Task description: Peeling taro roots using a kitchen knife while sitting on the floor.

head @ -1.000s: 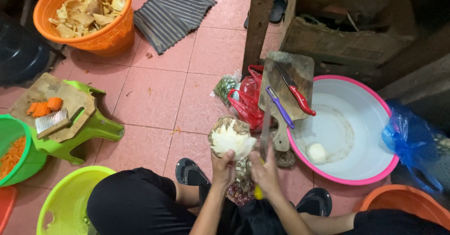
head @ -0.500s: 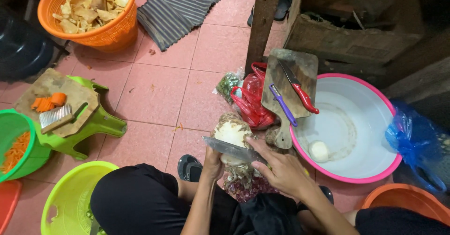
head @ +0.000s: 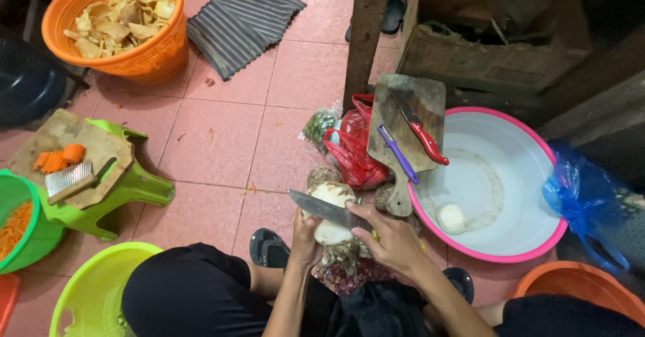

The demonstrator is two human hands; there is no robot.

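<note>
Left hand (head: 308, 233) cups a pale, half-peeled root tuber (head: 330, 211) from below, above the floor by the pink-rimmed basin (head: 517, 253). Right hand (head: 393, 239) is closed on a knife (head: 327, 209) — blade across the tuber. Looks dense, stiff, probably slick where peeled — hold the rough skin.

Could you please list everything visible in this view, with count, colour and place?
root vegetable: one, white peeled flesh, held at centre
knife: one, steel, across the root
white basin: one, pink rim, right; a white peeled piece inside
cutting board: one, wooden, on basin rim, carrying a red-handled knife and a purple peeler
red bag: one, by the board
orange basket: one, top left, pale slices
green stool: one, left
left hand: under the root
right hand: on the knife
</note>
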